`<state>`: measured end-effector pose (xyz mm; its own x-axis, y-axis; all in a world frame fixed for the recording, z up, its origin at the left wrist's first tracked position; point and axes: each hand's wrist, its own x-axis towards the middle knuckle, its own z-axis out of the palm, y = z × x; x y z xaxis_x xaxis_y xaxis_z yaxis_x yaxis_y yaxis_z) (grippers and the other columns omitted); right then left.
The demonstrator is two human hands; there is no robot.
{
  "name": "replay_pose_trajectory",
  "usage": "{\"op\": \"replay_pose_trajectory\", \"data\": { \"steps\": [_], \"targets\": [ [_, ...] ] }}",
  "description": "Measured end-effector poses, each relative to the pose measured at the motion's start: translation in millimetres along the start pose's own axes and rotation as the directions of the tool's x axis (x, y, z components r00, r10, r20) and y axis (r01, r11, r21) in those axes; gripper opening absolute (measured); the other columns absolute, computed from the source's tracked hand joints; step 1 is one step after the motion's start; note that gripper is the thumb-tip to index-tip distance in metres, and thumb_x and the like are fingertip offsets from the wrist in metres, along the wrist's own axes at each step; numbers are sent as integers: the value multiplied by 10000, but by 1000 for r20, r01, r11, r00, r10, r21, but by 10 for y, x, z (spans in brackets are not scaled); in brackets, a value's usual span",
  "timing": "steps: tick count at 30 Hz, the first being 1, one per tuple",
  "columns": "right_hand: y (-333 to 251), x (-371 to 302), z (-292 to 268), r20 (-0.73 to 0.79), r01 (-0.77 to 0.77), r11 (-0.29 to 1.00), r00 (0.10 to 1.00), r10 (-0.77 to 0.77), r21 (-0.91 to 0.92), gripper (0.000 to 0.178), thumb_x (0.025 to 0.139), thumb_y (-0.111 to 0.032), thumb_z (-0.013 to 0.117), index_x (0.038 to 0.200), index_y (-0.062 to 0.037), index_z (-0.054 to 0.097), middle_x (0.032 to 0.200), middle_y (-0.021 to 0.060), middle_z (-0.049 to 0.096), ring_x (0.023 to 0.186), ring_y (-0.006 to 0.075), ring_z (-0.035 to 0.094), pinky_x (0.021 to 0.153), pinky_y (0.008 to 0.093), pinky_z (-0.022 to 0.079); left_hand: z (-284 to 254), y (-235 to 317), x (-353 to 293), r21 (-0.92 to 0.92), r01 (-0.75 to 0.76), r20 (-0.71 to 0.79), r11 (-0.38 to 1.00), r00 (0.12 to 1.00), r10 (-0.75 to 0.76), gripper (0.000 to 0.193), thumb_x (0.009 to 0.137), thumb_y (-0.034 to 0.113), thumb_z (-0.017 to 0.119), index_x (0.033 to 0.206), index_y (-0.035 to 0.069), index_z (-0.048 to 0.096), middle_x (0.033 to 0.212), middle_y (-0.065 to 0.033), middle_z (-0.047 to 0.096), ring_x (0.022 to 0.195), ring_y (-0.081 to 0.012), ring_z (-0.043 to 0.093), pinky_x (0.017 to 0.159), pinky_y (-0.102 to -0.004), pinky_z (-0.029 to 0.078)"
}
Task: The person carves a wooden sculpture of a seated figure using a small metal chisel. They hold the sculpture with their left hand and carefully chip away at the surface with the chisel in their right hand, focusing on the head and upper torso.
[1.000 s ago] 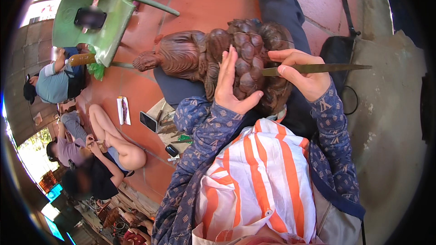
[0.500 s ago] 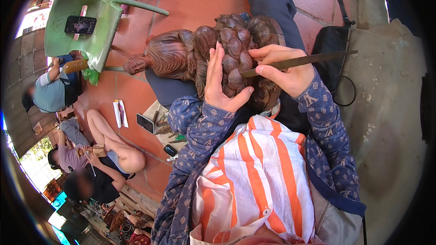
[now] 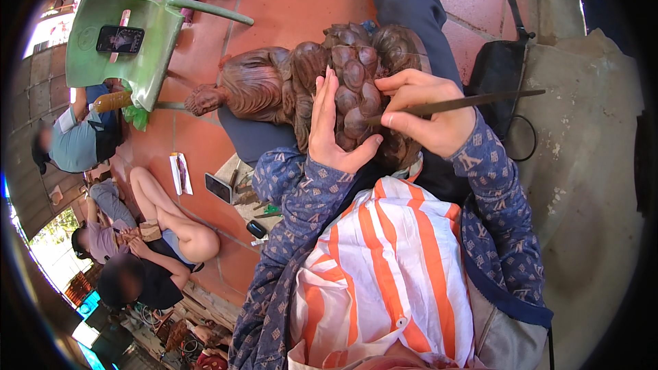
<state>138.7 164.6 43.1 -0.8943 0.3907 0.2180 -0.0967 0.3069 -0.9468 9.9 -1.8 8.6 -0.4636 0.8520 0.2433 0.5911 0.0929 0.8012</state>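
Across my legs lies a dark brown carved wooden statue [image 3: 253, 85], a robed figure with its head to the left and a base of rounded petals to the right. My left hand [image 3: 336, 130] rests against the petals, fingers straight and thumb spread. Between thumb and fingers of my right hand [image 3: 432, 111] is a long, narrow metal file [image 3: 480, 100]. Its tip meets a petal just right of my left thumb, while the other end points out to the right. Part of the base is hidden under my hands.
A green plastic chair [image 3: 130, 41] bearing a phone [image 3: 120, 39] stands at upper left. Another phone [image 3: 219, 188] and hand tools lie on a board [image 3: 236, 164] left of me. A black bag [image 3: 493, 68] lies at right. Several people sit at left.
The file has turned in my right hand, showing a thinner edge, and its outer end sits slightly lower. My left hand stays in place on the statue.
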Motion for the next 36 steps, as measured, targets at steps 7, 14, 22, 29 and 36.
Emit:
{"op": "replay_pose_trajectory", "data": {
  "steps": [7,14,22,29,36],
  "targets": [
    [66,18,1,-23,-203,970,978,208,135,171,776,-142,741,811,21,705,931,196,678,888,288,681,786,341,520,-8,-21,-2,-5,-10,3,1000,1000,10,1015,631,140,800,1479,-44,273,1518,-261,303,1426,-422,255,1156,-473,229],
    [-32,43,23,-7,-117,993,993,117,4,168,772,-139,741,826,16,707,934,188,674,899,281,678,792,358,520,7,-19,-4,-9,-6,-1,1000,1000,6,1013,634,131,799,1479,-44,270,1520,-259,300,1431,-421,246,1158,-473,223],
    [-57,34,52,-31,-76,996,997,75,-52,179,778,-148,747,835,16,707,920,159,678,881,238,677,782,303,516,2,0,4,-8,-13,-9,1000,1000,13,1013,637,133,797,1481,-41,265,1522,-248,305,1437,-406,239,1166,-467,204],
    [20,20,57,-68,-159,983,984,165,89,169,792,-135,734,827,27,702,928,134,697,863,213,677,758,308,521,-13,15,20,-26,11,11,1000,1000,-10,1016,637,130,803,1482,-39,264,1522,-251,303,1433,-408,246,1164,-462,205],
    [-19,40,71,-87,-295,949,948,305,109,171,779,-139,741,834,18,703,931,140,704,853,205,680,764,305,531,-2,16,1,-27,15,9,1000,1000,-15,1020,642,136,807,1484,-40,258,1525,-254,295,1433,-417,240,1162,-464,211]
  ]
}}
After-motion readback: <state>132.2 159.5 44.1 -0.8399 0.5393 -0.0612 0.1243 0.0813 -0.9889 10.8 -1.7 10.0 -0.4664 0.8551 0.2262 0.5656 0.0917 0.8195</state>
